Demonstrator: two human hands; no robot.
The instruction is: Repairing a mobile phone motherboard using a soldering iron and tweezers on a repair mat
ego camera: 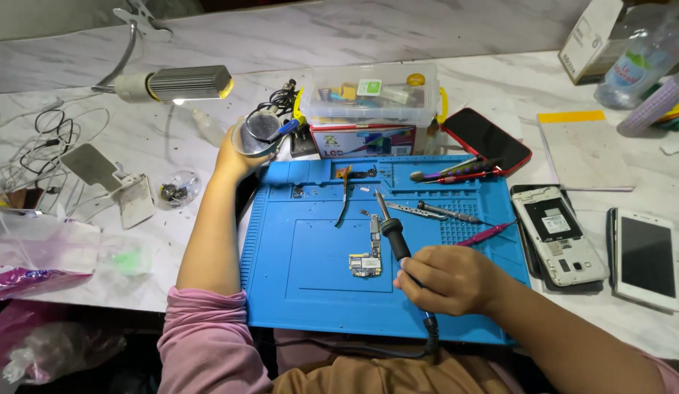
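Pink sleeve (208, 339) nearest cam, L forearm running up from it along the mat's L edge. R hand (445, 279) low on the blue work mat (317, 299), fingers curled in a fist-like grip round the soldering iron (393, 235); handle runs up-left out of the fist, tip pointing toward mat centre, cord (431, 332) dropping off the mat's near edge. R forearm comes in from lower R, crossing the mat's R corner.

Small circuit board (366, 264) lies flat on the mat just L of the R hand, iron shaft beside it; can't tell if they touch.

L hand (236, 157) stretched up past the mat's top-L corner, fingers wrapped round a small round tin (255, 135), held tilted under the lamp head (180, 82).

Mat upper area: tweezers (416, 210), screwdriver (449, 214), pink tool (487, 233), flex strip (344, 191). Centre-left and near strip of the mat are bare, room to move there.

Beyond the top edge: clear parts box (369, 95), red phone (489, 138). R of mat: 1 opened phone (558, 233), 1 white phone (645, 257), close to the mat's R edge, so tight on that side. L of mat: cables (44, 135), plastic bags (47, 255) on the marble table (317, 36).
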